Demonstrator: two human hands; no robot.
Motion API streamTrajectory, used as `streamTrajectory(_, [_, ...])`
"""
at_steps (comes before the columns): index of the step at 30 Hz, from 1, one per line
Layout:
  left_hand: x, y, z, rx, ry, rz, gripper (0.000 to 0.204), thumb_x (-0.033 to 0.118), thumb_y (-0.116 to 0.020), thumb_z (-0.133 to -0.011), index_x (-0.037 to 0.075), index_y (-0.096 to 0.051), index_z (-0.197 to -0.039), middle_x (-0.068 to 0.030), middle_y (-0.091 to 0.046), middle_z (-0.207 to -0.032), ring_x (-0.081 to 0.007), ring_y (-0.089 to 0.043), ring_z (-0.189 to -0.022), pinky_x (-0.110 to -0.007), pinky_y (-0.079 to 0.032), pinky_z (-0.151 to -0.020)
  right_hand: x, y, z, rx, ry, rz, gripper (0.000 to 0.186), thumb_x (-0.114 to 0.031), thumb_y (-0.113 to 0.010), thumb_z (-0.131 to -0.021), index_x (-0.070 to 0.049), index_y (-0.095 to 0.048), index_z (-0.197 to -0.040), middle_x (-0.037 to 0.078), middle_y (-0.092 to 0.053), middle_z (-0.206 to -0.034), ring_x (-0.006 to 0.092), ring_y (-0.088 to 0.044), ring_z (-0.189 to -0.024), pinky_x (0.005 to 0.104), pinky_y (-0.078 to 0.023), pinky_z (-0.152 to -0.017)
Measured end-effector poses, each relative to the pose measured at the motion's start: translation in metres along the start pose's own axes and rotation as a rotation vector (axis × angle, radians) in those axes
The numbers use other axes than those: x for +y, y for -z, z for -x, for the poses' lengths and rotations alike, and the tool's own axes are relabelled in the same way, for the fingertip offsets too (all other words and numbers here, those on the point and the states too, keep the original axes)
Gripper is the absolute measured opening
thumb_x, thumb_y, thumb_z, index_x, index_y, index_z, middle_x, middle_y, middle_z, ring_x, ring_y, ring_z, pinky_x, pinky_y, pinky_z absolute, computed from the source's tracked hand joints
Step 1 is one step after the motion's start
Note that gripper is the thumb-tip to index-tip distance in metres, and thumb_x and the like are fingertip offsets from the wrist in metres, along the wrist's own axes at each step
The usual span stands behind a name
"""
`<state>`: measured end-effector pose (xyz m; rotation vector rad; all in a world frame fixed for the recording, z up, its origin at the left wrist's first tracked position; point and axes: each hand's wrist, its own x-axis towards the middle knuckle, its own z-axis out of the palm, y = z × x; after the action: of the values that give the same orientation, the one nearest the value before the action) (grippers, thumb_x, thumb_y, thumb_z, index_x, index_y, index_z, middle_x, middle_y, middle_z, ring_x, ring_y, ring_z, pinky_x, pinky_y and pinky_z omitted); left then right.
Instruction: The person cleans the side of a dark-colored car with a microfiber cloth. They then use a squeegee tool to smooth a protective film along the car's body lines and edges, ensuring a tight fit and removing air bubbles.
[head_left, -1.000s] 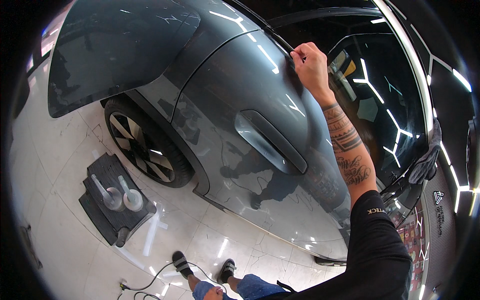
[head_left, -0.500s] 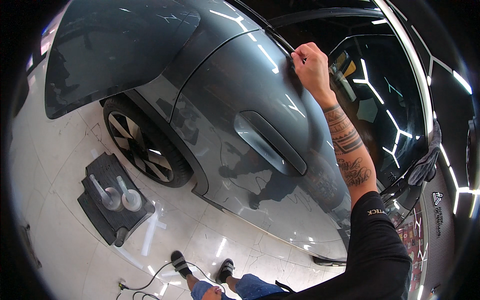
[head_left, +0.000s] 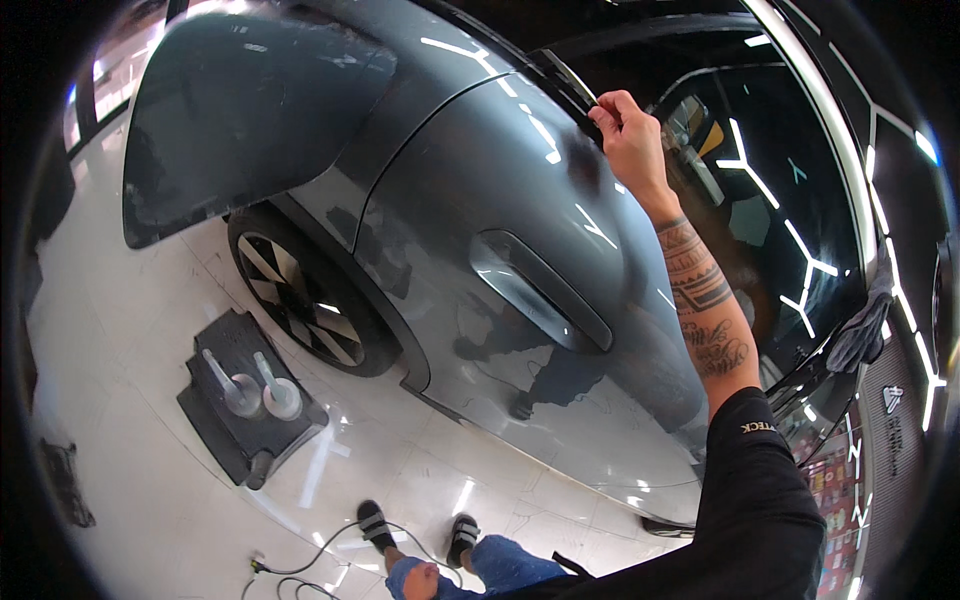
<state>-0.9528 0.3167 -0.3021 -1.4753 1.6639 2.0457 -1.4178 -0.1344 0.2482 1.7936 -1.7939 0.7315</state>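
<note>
My right hand [head_left: 628, 125] reaches out to the base of the car's side window. Its thumb and fingers are pinched on one end of a thin, dark trim strip [head_left: 570, 76] with a pale edge, which runs away along the window line. Below it curves the glossy dark grey door [head_left: 440, 210] with its long recessed handle [head_left: 548, 288]. What seems to be my left hand [head_left: 422, 580] is a small skin-coloured shape over the denim shorts at the lower edge; its fingers cannot be made out.
At the left, a grey panel [head_left: 250, 130] juts out over the wheel [head_left: 300, 300]. Two pale suction-cup-like tools [head_left: 283, 398] rest on a black stand [head_left: 225, 440] on the tiled floor. A cable [head_left: 310, 565] lies by my feet. A dark cloth [head_left: 860, 335] hangs at the far right.
The trim strip now shows tilted up from the window line in my right hand's pinch. The hand has shifted slightly right, and the whole view has moved a little.
</note>
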Motion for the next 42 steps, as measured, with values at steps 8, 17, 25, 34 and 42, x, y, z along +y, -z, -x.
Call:
streamTrajectory(8, [0.26,0.212,-0.06,0.061,-0.523,0.302,0.014,0.002,-0.054,-0.092,0.002,-0.068,-0.091,-0.0022,-0.065,-0.072,-0.0122,-0.061,-0.061,-0.029,-0.052,-0.057,0.018,0.106,0.042,-0.061,-0.197,-0.042,0.039,-0.035,-0.062,-0.1,0.0,-0.066,-0.083,0.011,-0.053,-0.06,0.0166,-0.048,-0.052,0.0325,-0.038,-0.052])
streamTrajectory(17, [0.647,0.328,-0.02,0.458,-1.044,0.128,0.018,0.013,-0.059,-0.097,0.0,-0.071,-0.097,-0.0016,-0.067,-0.075,-0.0072,-0.057,-0.061,-0.024,-0.044,-0.056,0.016,0.091,0.056,-0.003,-0.305,-0.516,0.026,-0.02,-0.056,-0.102,0.001,-0.068,-0.093,0.004,-0.046,-0.059,0.007,-0.041,-0.057,0.0282,-0.036,-0.053])
streamTrajectory(25, [0.768,0.34,-0.066,1.158,-1.111,-0.198,0.025,0.025,-0.068,-0.089,0.009,-0.076,-0.107,-0.0123,-0.07,-0.108,-0.0323,-0.068,-0.102,-0.043,-0.053,-0.092,-0.003,0.068,0.036,-0.04,-0.228,-0.427,0.021,-0.017,-0.055,-0.103,0.001,-0.066,-0.103,0.002,-0.047,-0.065,0.009,-0.042,-0.061,0.028,-0.037,-0.056])
streamTrajectory(34, [0.771,0.312,-0.076,1.189,-1.151,-0.285,0.022,0.02,-0.07,-0.089,0.011,-0.076,-0.108,-0.0078,-0.061,-0.115,-0.0295,-0.063,-0.106,-0.042,-0.053,-0.088,-0.019,0.036,0.012,-0.06,-0.263,-0.303,0.018,-0.014,-0.054,-0.101,0.002,-0.062,-0.102,0.026,-0.063,-0.077,0.0441,-0.063,-0.074,0.0471,-0.047,-0.064])
streamTrajectory(42, [0.81,0.341,-0.084,0.937,-0.849,-0.29,0.021,0.02,-0.07,-0.084,0.006,-0.078,-0.096,-0.022,-0.072,-0.108,-0.0397,-0.07,-0.1,-0.046,-0.055,-0.092,-0.02,0.014,-0.004,-0.086,-0.19,-0.159,0.02,-0.014,-0.054,-0.097,0.001,-0.062,-0.107,0.026,-0.065,-0.083,0.0437,-0.065,-0.079,0.0457,-0.05,-0.068])
